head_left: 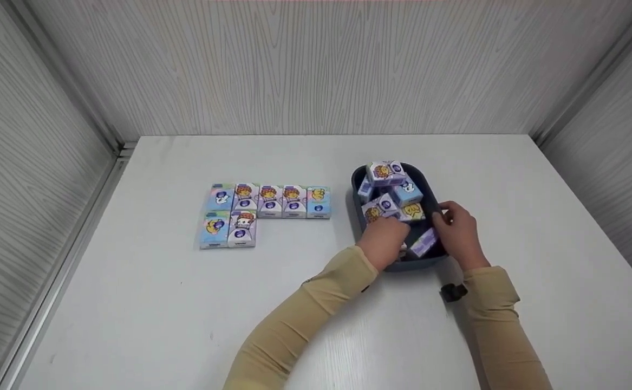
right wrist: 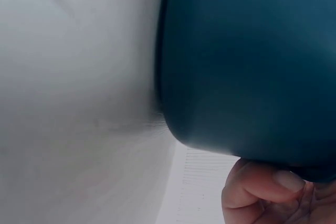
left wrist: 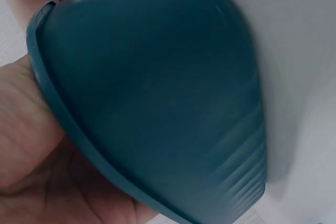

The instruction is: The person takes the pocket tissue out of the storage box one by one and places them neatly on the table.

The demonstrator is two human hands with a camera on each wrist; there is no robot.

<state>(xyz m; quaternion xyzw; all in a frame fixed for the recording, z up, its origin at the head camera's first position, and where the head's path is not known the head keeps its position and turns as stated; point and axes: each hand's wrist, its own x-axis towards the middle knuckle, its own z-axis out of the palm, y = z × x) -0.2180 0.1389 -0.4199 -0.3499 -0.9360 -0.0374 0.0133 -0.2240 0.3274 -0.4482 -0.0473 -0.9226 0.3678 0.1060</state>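
A dark blue-green plastic basket stands on the table, with several small cartoon-printed tissue packs heaped inside. My left hand reaches down over its near left side; the fingers are hidden within, and I cannot tell whether they grip a pack. From the left wrist, the palm shows behind the basket's rim. My right hand pinches the right rim, thumb on the inner side. The right wrist view has the curled fingers at the edge of the basket wall. A purple pack leans near the basket's front.
Left of the basket, more tissue packs lie face up in two touching rows, the back one longer and two packs in front at the left. A small black object shows beside the right wrist. Wood-grain panels enclose the white table.
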